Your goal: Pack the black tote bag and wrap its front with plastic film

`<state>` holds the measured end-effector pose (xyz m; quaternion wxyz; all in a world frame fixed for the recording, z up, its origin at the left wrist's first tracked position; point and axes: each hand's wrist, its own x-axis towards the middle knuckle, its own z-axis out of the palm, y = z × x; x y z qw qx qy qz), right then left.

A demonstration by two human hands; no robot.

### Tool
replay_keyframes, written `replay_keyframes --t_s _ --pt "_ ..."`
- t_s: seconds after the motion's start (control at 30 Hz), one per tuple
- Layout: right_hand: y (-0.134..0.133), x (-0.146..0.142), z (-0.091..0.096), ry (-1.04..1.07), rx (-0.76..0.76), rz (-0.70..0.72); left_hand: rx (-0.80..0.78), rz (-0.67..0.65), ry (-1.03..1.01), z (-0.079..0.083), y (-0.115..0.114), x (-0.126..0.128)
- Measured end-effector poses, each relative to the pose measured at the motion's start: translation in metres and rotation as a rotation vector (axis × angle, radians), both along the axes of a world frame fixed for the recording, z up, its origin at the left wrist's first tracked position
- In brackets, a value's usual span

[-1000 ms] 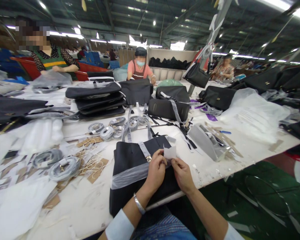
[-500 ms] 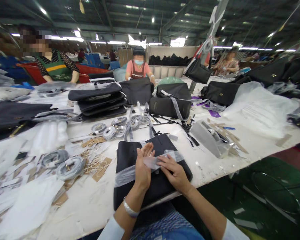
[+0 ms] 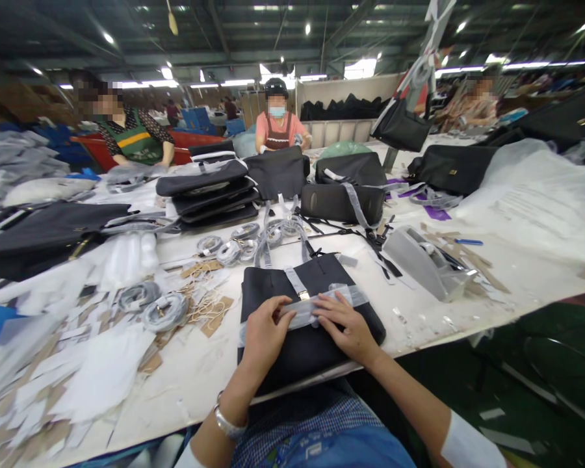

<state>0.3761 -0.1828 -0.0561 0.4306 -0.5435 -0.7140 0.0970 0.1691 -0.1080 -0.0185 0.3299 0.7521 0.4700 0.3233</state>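
A black handbag (image 3: 297, 364) lies flat on the table edge before me, its wrapped handles (image 3: 268, 237) pointing away. Across it runs a translucent plastic strip (image 3: 299, 316). My left hand (image 3: 266, 331) is closed on this strip left of the middle, thumb against the curled fingers. On the right, my right hand (image 3: 347, 328) rests palm down with outstretched fingers, their tips on the strip. Between the hands, a gold clasp (image 3: 303, 296) shows at the end of a short plastic-covered tab (image 3: 295, 281).
Coiled wrapped straps (image 3: 166, 311), card tags (image 3: 217, 316) and white paper sheets (image 3: 104, 370) lie at left. Black bags are stacked (image 3: 209, 195) farther back. A grey tape dispenser (image 3: 419, 263) stands at right, near a blue pen (image 3: 468, 242). Co-workers (image 3: 279, 127) are across the table.
My left hand has turned from upright with fingers raised to palm down, gripping the strip. The clasp and tab now show. My right hand stays on the strip. The view has shifted left.
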Motion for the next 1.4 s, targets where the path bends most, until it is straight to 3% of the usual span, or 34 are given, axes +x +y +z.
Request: replay_keyframes --t_s 0.13,0.23,0.33,0.5,0.67,0.83,1.27,1.4 --pt "0.000 0.000 0.002 0.126 0.110 -0.075 -0.090 0.070 0.001 -0.006 0.000 -0.005" --pt "-0.011 0.001 0.003 0.102 0.189 -0.143 -0.083 0.094 0.020 -0.011 0.005 -0.008" --pt "-0.031 0.003 0.003 -0.062 0.208 -0.219 -0.105 0.063 0.009 -0.015 0.013 -0.012" --pt "-0.052 0.005 0.001 -0.407 0.086 -0.305 -0.171 0.020 -0.069 -0.019 0.019 -0.017" --pt "-0.040 -0.004 0.005 -0.574 -0.015 -0.190 -0.272 -0.016 -0.201 -0.014 0.016 -0.017" --pt "-0.027 -0.012 0.015 -0.619 -0.106 -0.215 -0.307 -0.025 -0.276 -0.013 0.015 -0.018" --pt "-0.055 -0.017 0.016 -0.584 0.041 -0.162 -0.391 -0.021 -0.372 -0.013 0.018 -0.017" --pt "-0.057 -0.013 0.016 -0.533 0.053 -0.241 -0.389 -0.018 -0.384 -0.014 0.018 -0.017"
